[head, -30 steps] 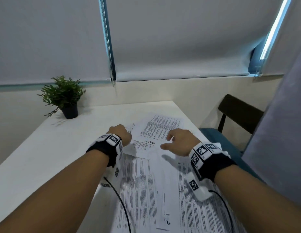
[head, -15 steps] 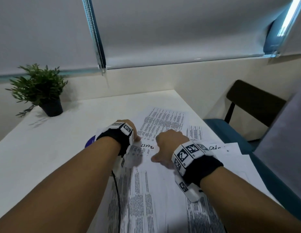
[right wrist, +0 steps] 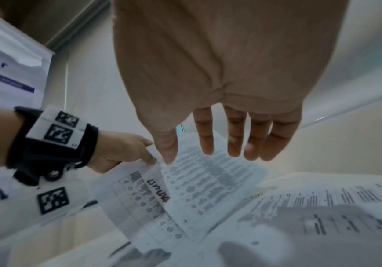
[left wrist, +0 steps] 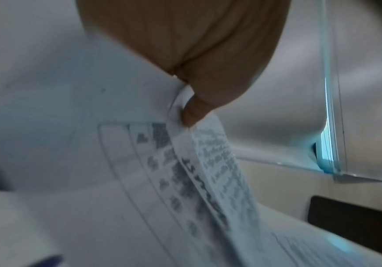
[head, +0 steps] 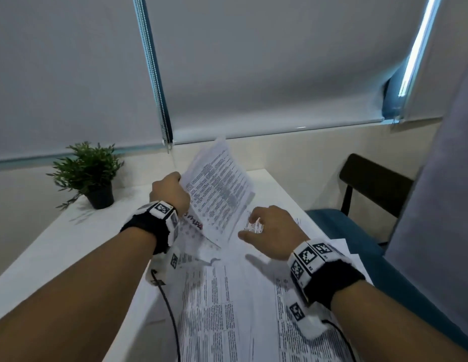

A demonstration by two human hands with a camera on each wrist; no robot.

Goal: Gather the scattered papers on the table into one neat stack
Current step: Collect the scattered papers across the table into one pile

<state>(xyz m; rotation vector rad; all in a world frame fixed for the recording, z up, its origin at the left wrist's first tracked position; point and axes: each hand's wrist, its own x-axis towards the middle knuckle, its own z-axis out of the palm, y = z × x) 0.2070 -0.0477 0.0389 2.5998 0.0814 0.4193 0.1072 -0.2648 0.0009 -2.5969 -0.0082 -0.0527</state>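
My left hand (head: 173,190) pinches two printed sheets (head: 217,189) by their left edge and holds them lifted and tilted above the white table (head: 71,231). In the left wrist view the thumb (left wrist: 192,113) presses on the sheets (left wrist: 208,171). One held sheet bears a grid and red handwriting (right wrist: 158,189). My right hand (head: 269,231) hovers with fingers spread just right of the lifted sheets, holding nothing; its fingers (right wrist: 231,140) hang straight. More printed papers (head: 227,309) lie overlapping on the table beneath both wrists.
A small potted plant (head: 90,176) stands at the table's far left. A dark-backed chair with a teal seat (head: 363,205) sits right of the table. Roller blinds (head: 253,74) cover the window behind. A thin black cable (head: 170,309) runs from my left wrist.
My left hand has lifted two sheets off the table and tilted them up. My right hand has come off the papers and now hovers open beside them.
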